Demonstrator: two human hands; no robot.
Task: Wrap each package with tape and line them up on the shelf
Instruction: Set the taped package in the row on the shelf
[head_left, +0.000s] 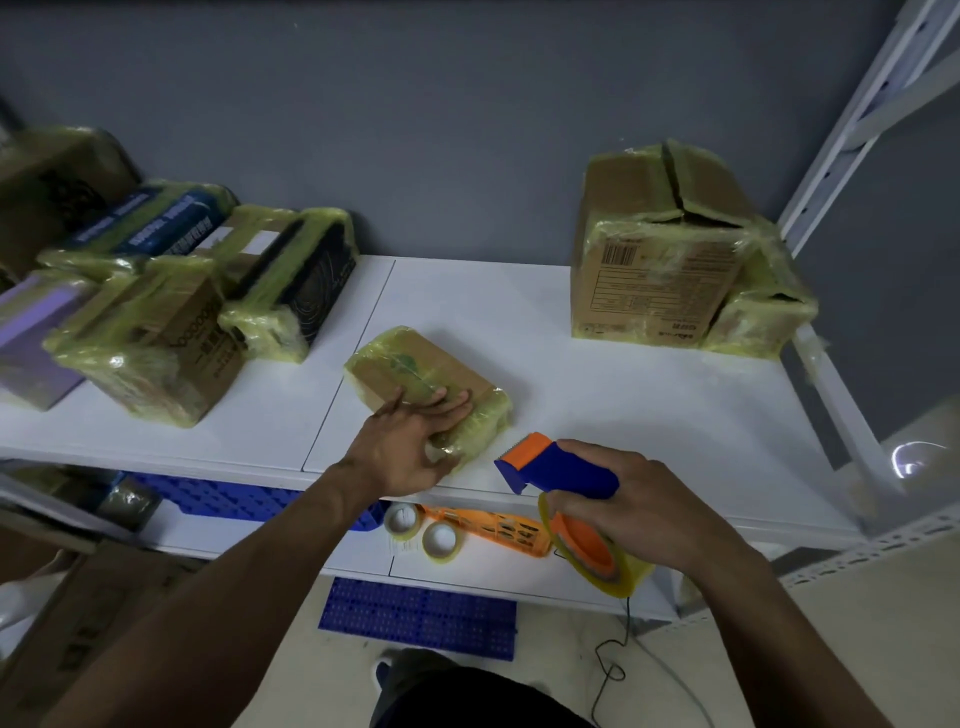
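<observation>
Nearest me, my right hand (649, 499) is curled tight round the handle of the blue and orange tape dispenser (561, 467). Its yellowish tape roll (618, 571) hangs under the palm, and the toothed orange end points up and left at the work. On the lower level beneath, 2 spare rolls (441, 540) lie side by side.

Next out, my left hand (410, 441) lies flat with straight, spread fingers on the near end of the small package (415, 364), and the thumb is down against its near side. It presses rather than pinches. The package sits skewed at the front middle of the white shelf (623, 405), already glossy with tape over most of its faces. The cutter is just beside its near right corner. I cannot see contact, nor any strip bridging the 2.

I judge this to be a last pass or a smoothing-down. To do it well I would lean weight through the flat palm so the box cannot skid on the slick shelf. I would tack the tape end at that corner, pull it taut across, and keep my fingertips out of the teeth when tearing.

Farther back, a cluster of wrapped packages (171, 332) stands at the left. At the right are 1 large carton (660, 260) and 1 smaller parcel (758, 322) against its side. The gap between the groups looks the likely spot for this package.
</observation>
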